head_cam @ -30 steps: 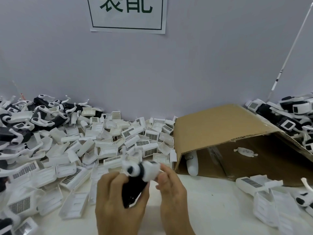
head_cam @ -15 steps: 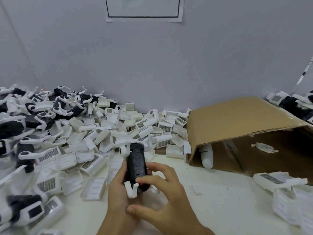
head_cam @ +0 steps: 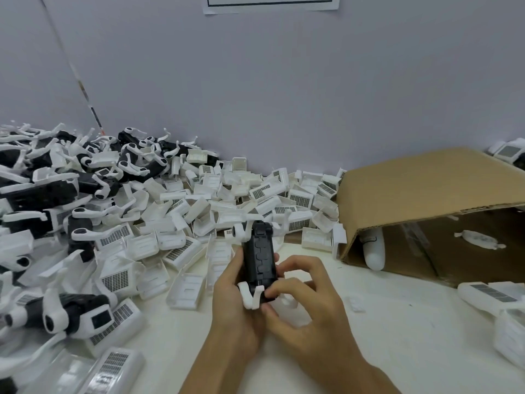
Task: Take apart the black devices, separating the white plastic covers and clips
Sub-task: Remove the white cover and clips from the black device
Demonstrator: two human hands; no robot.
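A black device (head_cam: 260, 253) stands upright in my left hand (head_cam: 231, 302), which wraps its left side and back. A white clip (head_cam: 250, 295) curls off its lower end, and another white part (head_cam: 241, 230) shows at its top left. My right hand (head_cam: 301, 305) pinches the device's lower right edge with thumb and fingertips, next to the clip. A heap of separated white covers (head_cam: 221, 200) fills the table behind. Black devices with white clips (head_cam: 93, 177) are piled at the far left.
An open cardboard box (head_cam: 420, 189) lies on its side at the right, with white parts inside. More white covers (head_cam: 488, 294) lie at the right edge, and a small white piece (head_cam: 356, 304) sits on the white table (head_cam: 397, 336). A grey wall stands behind.
The device went from tilted, white end up, to upright with its black face toward me. Both hands shifted their grip to its lower end. The camera tilted down and left.
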